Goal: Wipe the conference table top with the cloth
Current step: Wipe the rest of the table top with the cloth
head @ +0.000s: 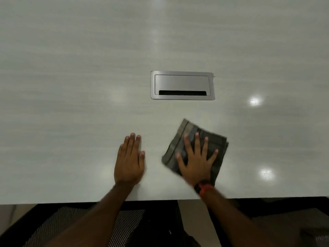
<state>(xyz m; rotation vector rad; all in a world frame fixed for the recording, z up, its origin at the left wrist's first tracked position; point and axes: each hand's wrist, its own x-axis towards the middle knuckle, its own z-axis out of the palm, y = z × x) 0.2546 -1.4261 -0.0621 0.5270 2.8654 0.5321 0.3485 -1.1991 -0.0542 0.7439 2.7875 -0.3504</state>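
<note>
The pale grey conference table top (71, 77) fills most of the view. A folded grey-brown striped cloth (188, 129) lies flat on it near the front edge, right of centre. My right hand (195, 161) presses down on the cloth with fingers spread, palm flat; a dark watch with an orange strap sits on that wrist. My left hand (130, 161) rests flat on the bare table a little to the left of the cloth, fingers together, holding nothing. The cloth looks slightly blurred.
A silver cable hatch (181, 85) with a dark slot is set flush into the table beyond the cloth. Black mesh chair backs (124, 221) stand below the table's front edge. Ceiling lights reflect on the right.
</note>
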